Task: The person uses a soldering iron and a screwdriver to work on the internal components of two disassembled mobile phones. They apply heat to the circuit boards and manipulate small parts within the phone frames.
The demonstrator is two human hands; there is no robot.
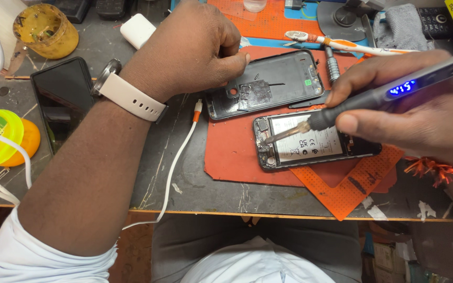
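I am holding the iron (pixel 373 94) in my right hand (pixel 425 110), fingers clamped round its grey barrel just behind the lit blue readout, like a pen. Its tip is touching down at the left end of the open phone (pixel 315 141), which is lying face down on the red mat (pixel 232 152) with its battery showing. My left hand (pixel 195 42) is curled shut, its fingertips pressing on the top edge of the back cover (pixel 268 84), lying just behind the phone.

The iron looks light and stiff, and I judge the barrel well back from the hot tip to be the only safe place to grip. The phone seems thin, rigid and fragile inside; I would take it by its long edges, off the board and battery. The cover is probably light, slightly springy plastic, best pinned at its rim.
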